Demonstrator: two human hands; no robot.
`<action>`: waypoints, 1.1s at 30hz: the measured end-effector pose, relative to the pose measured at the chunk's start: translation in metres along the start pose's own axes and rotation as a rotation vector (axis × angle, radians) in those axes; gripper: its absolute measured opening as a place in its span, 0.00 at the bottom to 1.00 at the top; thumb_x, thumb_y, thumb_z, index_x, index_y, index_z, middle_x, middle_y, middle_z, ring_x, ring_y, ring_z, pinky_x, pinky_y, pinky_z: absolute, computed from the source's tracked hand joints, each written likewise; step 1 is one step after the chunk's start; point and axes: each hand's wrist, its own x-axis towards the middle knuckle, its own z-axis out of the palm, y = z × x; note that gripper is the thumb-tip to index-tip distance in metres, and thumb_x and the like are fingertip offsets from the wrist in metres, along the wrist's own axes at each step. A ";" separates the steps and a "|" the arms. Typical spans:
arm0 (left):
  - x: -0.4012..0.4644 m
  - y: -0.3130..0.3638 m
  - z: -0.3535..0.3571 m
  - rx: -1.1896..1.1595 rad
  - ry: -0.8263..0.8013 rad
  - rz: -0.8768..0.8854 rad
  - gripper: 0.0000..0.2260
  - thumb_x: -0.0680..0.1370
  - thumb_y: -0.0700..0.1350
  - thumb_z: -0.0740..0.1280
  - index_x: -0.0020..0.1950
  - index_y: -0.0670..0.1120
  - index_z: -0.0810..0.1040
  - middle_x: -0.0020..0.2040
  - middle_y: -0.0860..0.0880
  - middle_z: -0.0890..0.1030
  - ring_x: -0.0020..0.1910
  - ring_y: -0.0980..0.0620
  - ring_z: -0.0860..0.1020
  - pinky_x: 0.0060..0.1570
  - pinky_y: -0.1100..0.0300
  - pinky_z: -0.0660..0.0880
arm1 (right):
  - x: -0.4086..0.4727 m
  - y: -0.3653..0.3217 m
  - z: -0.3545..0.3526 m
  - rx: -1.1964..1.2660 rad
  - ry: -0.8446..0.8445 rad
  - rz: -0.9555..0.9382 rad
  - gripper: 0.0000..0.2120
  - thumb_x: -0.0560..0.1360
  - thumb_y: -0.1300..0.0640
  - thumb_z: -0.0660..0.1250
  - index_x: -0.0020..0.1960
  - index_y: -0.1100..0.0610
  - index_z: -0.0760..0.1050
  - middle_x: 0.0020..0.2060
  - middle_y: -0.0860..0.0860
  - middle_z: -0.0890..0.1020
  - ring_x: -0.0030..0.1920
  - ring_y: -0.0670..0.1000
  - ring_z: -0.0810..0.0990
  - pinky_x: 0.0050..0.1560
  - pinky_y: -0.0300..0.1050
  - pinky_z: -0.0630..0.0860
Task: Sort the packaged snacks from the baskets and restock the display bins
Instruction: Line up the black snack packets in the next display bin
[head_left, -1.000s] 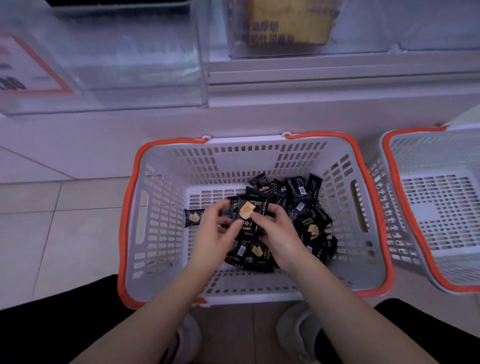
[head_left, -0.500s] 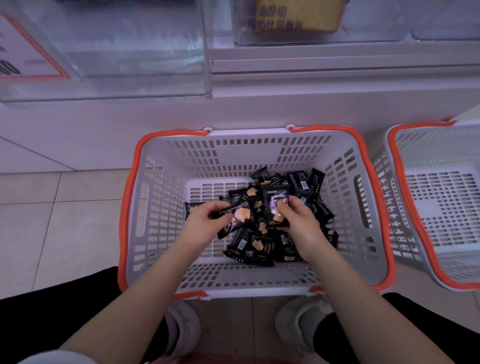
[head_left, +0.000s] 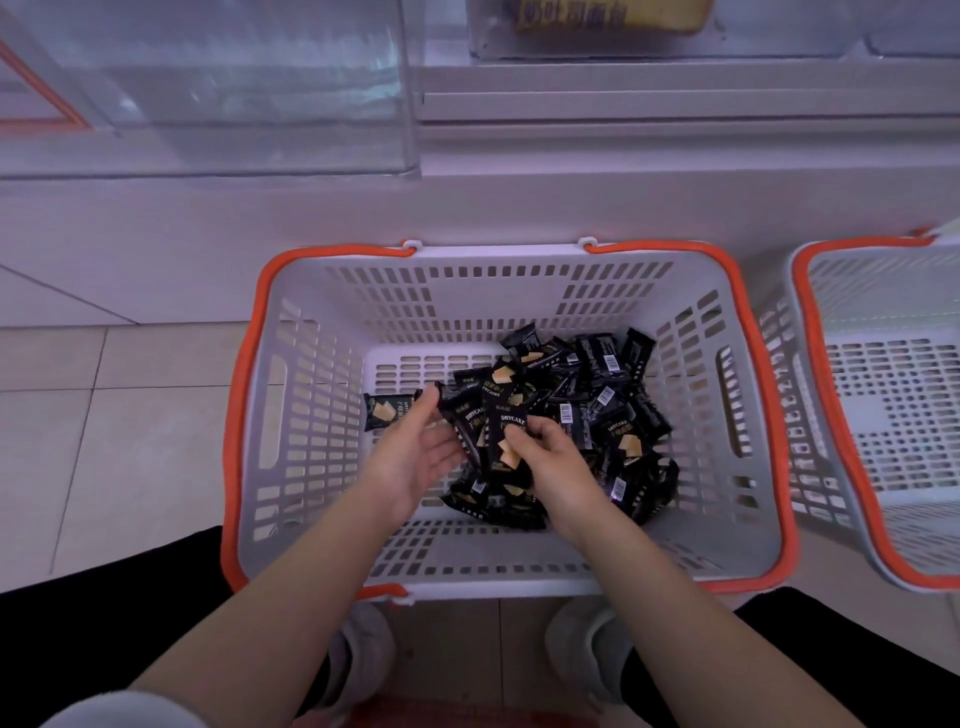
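A grey basket with an orange rim (head_left: 244, 415) sits on the floor in front of me. Inside lies a pile of black snack packets (head_left: 613, 410) printed with a yellow cracker. Both hands are in the basket. My left hand (head_left: 415, 457) lies palm up under a fanned stack of black packets (head_left: 483, 410), fingers cupped around it. My right hand (head_left: 550, 457) pinches one packet (head_left: 506, 441) at the front of that stack, thumb on its face. One single packet (head_left: 387, 410) lies apart at the left of the basket floor.
A second grey and orange basket (head_left: 883, 415) stands to the right, showing nothing inside. Above, a clear display bin (head_left: 208, 88) juts out from the white shelf front. Another bin holds a yellow package (head_left: 608, 15). My shoes (head_left: 363, 654) sit below the basket.
My right hand came back from the pile with a packet and set it against the stack in my left hand. The left hand turned palm up under the stack.
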 end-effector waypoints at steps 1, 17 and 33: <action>0.001 -0.006 0.000 -0.019 0.001 0.039 0.19 0.72 0.55 0.66 0.57 0.45 0.76 0.52 0.45 0.82 0.51 0.49 0.81 0.49 0.58 0.76 | 0.002 0.002 0.004 0.009 0.020 0.015 0.10 0.77 0.56 0.64 0.57 0.57 0.73 0.49 0.53 0.81 0.50 0.52 0.79 0.60 0.53 0.75; 0.038 -0.014 -0.027 0.658 0.199 0.029 0.19 0.79 0.44 0.62 0.70 0.45 0.68 0.63 0.45 0.76 0.56 0.46 0.76 0.57 0.52 0.74 | 0.052 0.035 -0.020 -1.294 0.041 -0.067 0.16 0.77 0.58 0.59 0.64 0.61 0.69 0.60 0.60 0.74 0.61 0.60 0.71 0.57 0.52 0.73; 0.039 -0.025 -0.041 0.653 0.238 0.079 0.19 0.77 0.40 0.65 0.66 0.43 0.65 0.56 0.52 0.69 0.45 0.59 0.70 0.35 0.70 0.69 | 0.051 0.023 -0.026 -0.957 -0.034 0.046 0.16 0.74 0.55 0.69 0.58 0.62 0.75 0.54 0.59 0.78 0.53 0.56 0.77 0.51 0.47 0.74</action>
